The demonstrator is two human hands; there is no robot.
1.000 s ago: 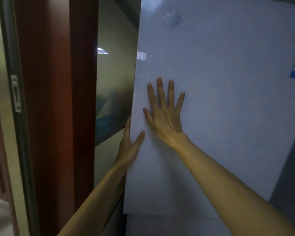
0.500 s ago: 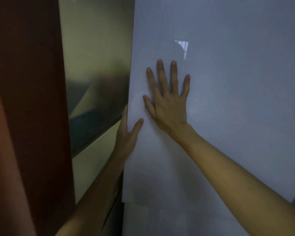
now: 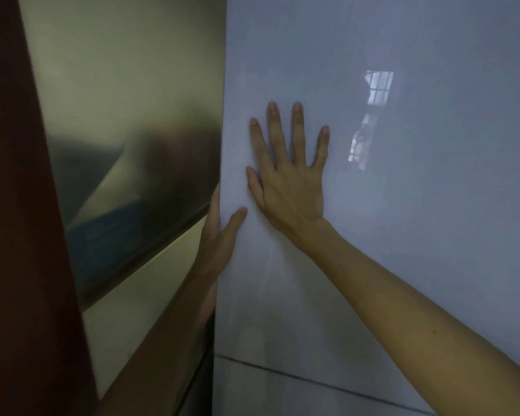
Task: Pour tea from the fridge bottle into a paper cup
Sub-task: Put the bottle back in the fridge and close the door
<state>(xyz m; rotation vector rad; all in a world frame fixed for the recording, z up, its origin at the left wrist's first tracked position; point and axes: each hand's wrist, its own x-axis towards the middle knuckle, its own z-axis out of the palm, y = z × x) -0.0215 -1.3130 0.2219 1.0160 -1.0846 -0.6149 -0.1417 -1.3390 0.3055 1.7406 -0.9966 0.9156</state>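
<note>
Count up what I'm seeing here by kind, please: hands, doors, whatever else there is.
Bare hands: 2 (left hand holding the door's edge, right hand flat on its front)
Pale glossy fridge door panels: 2 (upper door, lower door below the seam)
Reddish-brown wooden frame: 1
Shiny metal side panel: 1
Total: 6
</note>
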